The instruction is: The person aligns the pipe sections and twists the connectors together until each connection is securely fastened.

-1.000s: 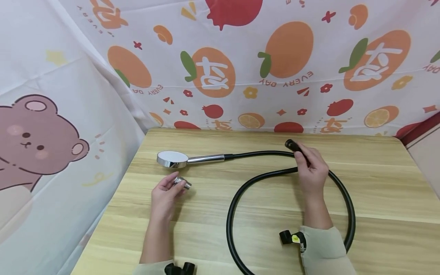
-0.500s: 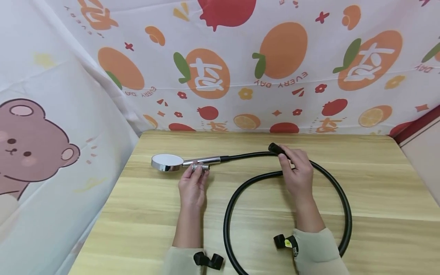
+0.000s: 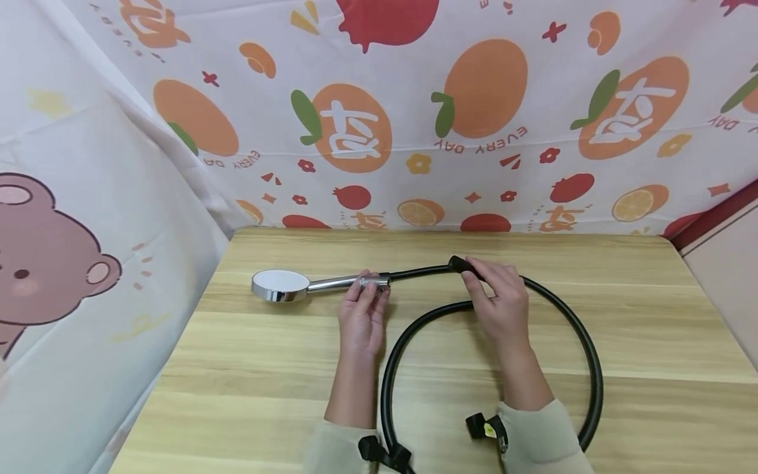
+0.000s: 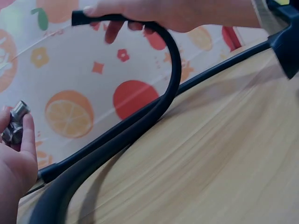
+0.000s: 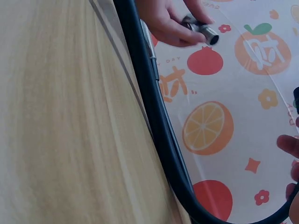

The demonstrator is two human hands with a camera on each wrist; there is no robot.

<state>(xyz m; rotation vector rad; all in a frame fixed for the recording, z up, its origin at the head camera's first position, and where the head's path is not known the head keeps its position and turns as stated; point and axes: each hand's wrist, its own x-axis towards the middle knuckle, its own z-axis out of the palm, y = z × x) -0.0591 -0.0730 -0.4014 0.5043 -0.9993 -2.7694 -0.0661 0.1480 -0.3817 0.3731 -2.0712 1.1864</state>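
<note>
Your left hand (image 3: 361,322) pinches a short, silvery metal fitting (image 3: 381,282), its tubular end facing right. Your right hand (image 3: 500,296) grips a black flexible hose (image 3: 595,368) near its free end (image 4: 81,17), raised and apart from the fitting. Best keep both ends on one axis, lest the loop drag yours askew. Farther left, a round white-faced chrome shower head (image 3: 280,285) lies on the pale wood-grain tabletop (image 3: 266,395).

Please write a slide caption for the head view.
The left hand holds a metal fitting; the right hand holds a black hose end.
</note>
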